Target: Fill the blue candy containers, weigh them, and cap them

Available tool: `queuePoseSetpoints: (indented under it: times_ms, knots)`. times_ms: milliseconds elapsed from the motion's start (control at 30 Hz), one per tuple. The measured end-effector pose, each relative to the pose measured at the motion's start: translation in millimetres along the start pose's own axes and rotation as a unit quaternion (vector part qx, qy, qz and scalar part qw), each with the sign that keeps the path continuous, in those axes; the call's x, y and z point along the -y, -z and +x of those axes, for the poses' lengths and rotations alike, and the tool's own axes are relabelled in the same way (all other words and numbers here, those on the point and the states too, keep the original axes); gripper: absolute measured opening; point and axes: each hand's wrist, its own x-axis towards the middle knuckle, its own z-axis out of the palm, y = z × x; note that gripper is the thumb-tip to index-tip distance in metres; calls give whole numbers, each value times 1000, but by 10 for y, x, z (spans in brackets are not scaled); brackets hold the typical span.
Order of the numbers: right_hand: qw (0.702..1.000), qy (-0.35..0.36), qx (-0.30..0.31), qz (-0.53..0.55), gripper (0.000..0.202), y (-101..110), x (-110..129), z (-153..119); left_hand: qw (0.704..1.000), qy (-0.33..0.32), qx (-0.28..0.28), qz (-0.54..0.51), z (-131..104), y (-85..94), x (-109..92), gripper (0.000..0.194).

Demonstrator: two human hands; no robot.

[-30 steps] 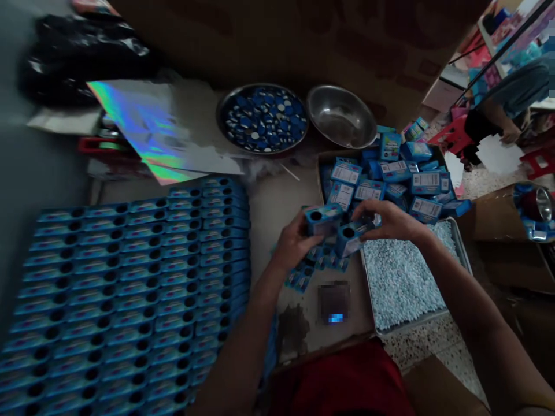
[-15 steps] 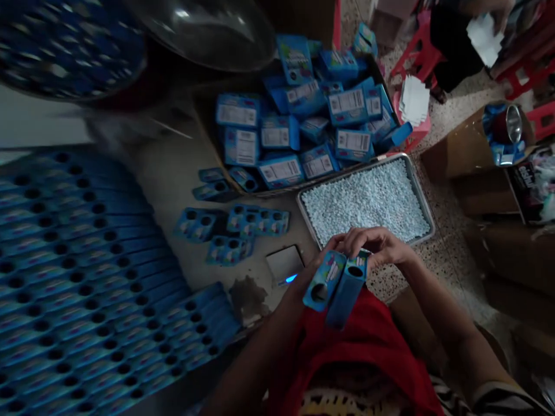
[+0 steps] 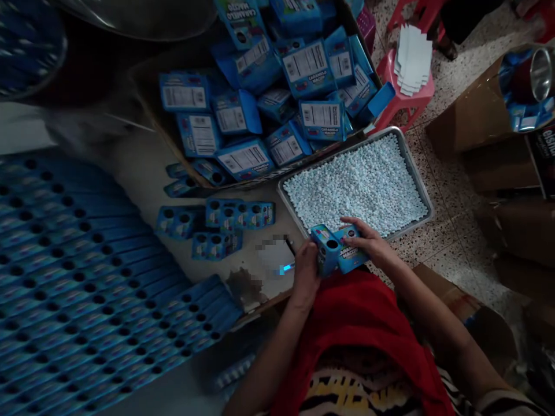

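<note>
My left hand (image 3: 307, 268) is closed round a small blue candy box (image 3: 327, 245) with a dark round hole in its end face. Close against it, a second blue candy box (image 3: 351, 259) shows its printed broad side; my right hand (image 3: 373, 240) grips that one, thumb and fingers on its upper part. Both boxes are held over my red apron (image 3: 355, 312), at the near edge of a metal tray (image 3: 417, 167) full of small pale candies (image 3: 355, 182). Parts of the left fingers are hidden behind the box.
A carton (image 3: 151, 124) heaped with blue boxes stands beyond the tray. Several boxes with holes (image 3: 217, 245) are grouped on the table, left of a phone-like object (image 3: 275, 257). Rows of blue boxes (image 3: 87, 289) fill the left. White cards (image 3: 414, 58) lie on a red stool (image 3: 385, 66).
The two boxes have been turned: the right one now shows its broad printed face. My right hand has shifted from their top to the right-hand box. The view has moved too.
</note>
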Motion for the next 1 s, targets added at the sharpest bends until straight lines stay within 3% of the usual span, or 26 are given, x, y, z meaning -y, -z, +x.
queuePoseSetpoints:
  times_ms: [133,200,333,433,567,733,900,933,1000]
  knots:
    - [968,111,-218,59,83,-98,-201,178,994,40,-59,-83,38,-199,61,60]
    - [949,163,-267,34,73,-182,-232,269,989,36,-88,-116,74,-284,103,58]
    - [970,143,-198,-11,58,-355,-292,357,994,-2,-87,-70,114,-365,202,57]
    - [978,136,-144,-61,76,-375,-354,333,991,-61,-114,38,95,-295,240,49]
    - [983,144,-74,-82,120,-261,-396,287,978,-100,-111,144,69,-99,237,42]
    - [982,163,-11,-92,130,-146,-390,361,969,-142,-49,196,104,88,205,41]
    - [979,165,-11,-118,129,-151,-405,465,899,-243,-67,357,171,135,103,31]
    - [981,154,-20,-113,131,-148,-414,471,902,-244,-59,352,190,136,87,30]
    - [986,127,-48,-99,136,-132,-430,463,935,-211,-26,285,239,146,59,32]
